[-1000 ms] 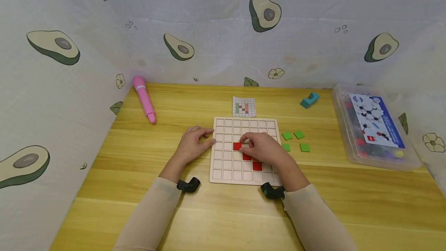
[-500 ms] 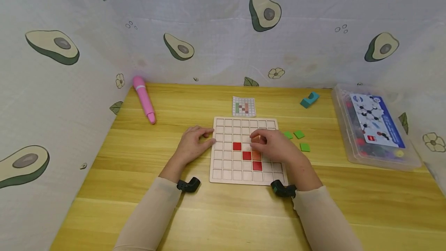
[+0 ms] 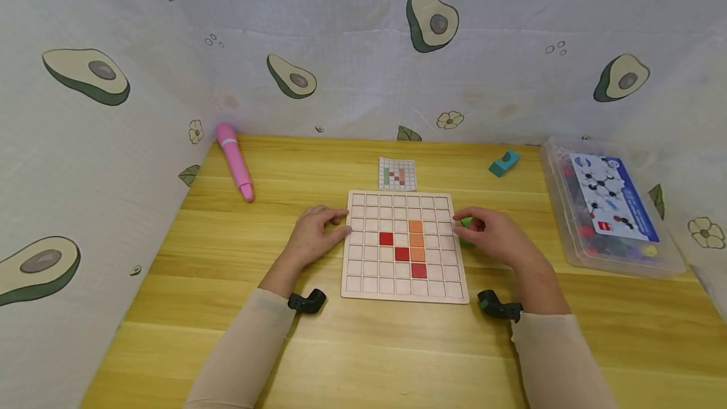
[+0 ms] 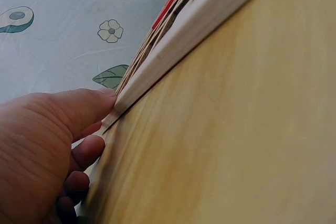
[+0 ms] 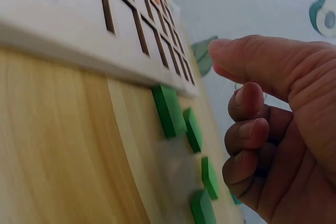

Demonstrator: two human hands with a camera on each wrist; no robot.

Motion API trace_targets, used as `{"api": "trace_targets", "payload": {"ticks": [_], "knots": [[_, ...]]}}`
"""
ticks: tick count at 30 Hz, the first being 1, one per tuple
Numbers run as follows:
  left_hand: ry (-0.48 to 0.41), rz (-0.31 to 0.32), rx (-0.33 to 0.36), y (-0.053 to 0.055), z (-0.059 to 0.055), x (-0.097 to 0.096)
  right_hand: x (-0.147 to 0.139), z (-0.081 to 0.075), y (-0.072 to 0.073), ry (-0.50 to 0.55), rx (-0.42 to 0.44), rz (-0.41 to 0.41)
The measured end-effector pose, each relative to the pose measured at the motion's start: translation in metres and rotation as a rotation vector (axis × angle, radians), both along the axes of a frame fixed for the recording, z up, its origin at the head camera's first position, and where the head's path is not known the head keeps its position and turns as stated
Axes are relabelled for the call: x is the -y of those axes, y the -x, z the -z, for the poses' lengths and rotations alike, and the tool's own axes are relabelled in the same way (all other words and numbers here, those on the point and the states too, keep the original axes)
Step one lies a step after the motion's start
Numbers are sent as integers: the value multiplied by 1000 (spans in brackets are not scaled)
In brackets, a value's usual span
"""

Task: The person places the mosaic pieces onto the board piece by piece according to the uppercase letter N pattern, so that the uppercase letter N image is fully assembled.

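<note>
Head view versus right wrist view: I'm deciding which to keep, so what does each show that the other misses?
Only the head view shows the left hand resting on the grid board's left edge, the red and orange tiles, and the pink pen. Only the right wrist view shows four green tiles untouched beside the board. Both show the right hand.

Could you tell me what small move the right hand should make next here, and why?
Probably lower the right hand and pinch the nearest green tile. Its curled fingers hover over the green tiles, holding nothing, while the left hand steadies the board.
</note>
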State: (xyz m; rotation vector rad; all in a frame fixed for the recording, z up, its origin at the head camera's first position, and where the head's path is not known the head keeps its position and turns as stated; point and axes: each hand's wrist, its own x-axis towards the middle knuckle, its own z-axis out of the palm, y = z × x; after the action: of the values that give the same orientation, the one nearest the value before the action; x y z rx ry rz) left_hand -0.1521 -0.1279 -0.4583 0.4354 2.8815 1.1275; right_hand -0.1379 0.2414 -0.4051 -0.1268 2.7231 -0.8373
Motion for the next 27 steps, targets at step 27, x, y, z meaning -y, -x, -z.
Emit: {"api": "trace_targets", "payload": {"ticks": [27], "knots": [[-5,-5,5,0,3,0,-36,13,-3,17,167,19]]}}
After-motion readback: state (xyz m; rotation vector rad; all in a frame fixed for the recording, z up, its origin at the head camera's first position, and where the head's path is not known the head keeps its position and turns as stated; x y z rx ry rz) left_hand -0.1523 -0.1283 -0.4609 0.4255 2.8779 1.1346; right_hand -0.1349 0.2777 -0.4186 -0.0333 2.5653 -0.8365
